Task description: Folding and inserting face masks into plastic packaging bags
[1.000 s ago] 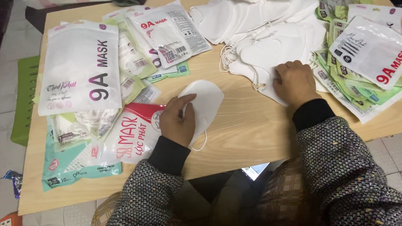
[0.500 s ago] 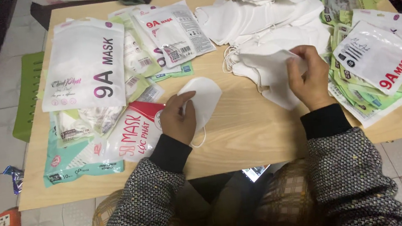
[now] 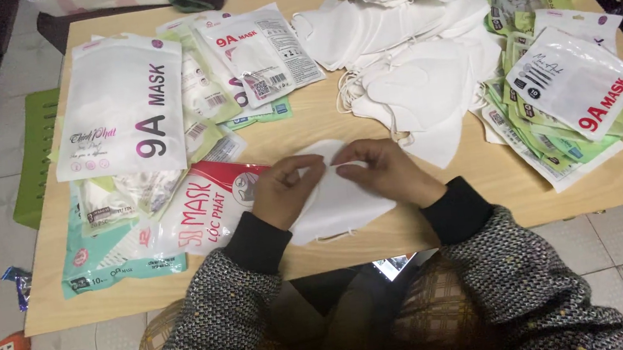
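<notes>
Pinching a flat white mask (image 3: 337, 199) at its top edge, left hand (image 3: 290, 189) and right hand (image 3: 384, 171) meet mid-table, probably to square it. Loose masks (image 3: 425, 82) wait at one o'clock, empty pouches (image 3: 572, 86) at two o'clock within reach.

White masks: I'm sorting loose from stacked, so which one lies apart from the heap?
The white mask under both hands, at the table's near edge; the others lie heaped farther back.

face mask (image 3: 337, 199): soft matt white nonwoven cloth | mask pile (image 3: 425, 78): same matt white fabric | pouches (image 3: 123, 110): glossy smooth plastic film | table (image 3: 321, 120): smooth pale wood-look top | sleeves (image 3: 219, 323): coarse speckled knit
</notes>
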